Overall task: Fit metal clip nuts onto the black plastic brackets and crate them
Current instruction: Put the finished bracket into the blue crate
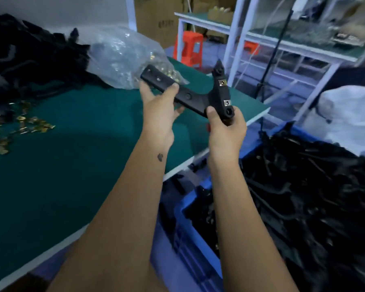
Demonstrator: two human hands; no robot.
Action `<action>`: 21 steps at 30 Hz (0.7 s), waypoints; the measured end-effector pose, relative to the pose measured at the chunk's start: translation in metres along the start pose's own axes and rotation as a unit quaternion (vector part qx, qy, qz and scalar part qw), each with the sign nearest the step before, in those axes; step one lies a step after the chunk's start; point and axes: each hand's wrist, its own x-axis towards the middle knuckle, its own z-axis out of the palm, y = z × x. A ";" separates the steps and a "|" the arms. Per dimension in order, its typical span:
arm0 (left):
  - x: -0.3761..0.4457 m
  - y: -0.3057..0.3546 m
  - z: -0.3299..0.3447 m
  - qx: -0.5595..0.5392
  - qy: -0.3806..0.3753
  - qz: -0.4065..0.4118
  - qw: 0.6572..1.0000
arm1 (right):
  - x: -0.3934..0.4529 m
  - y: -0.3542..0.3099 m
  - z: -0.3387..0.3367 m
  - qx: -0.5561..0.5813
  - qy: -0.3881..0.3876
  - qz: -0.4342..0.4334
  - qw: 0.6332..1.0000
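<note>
Green matting covers the counter [72,165], with loose brass-coloured clip nuts [23,125] scattered at its left side, a clear plastic bag [122,53] of more nuts at the back, and a dark heap of unfitted brackets [30,57] behind them. Both hands hold 1 black plastic bracket [198,98] in the air above the counter's right edge: the left hand [160,114] has its fingers curled round the long arm, and the right hand [226,131] pinches the short crosspiece near its lower hole. 2 metal clip nuts [227,102] already sit on that crosspiece. I'd judge the bracket light and stiff, its smooth plastic a little slick, so holding it at the arm and keeping fingers off the clips seems sensible; a knock might shift them. Down to the right stands a blue crate [198,234] heaped with black brackets, where this one looks bound. White shelving frames and an orange stool [189,49] fill the background.
</note>
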 end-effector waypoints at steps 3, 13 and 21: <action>-0.023 -0.036 0.034 0.047 -0.064 -0.014 0.997 | 0.012 0.011 -0.061 0.016 0.064 0.017 0.998; -0.093 -0.148 0.037 0.188 -0.206 -0.213 0.936 | -0.008 0.080 -0.191 0.059 0.245 0.166 0.953; -0.099 -0.194 -0.043 0.441 -0.215 -0.369 0.789 | -0.031 0.109 -0.190 -0.148 0.271 0.187 0.932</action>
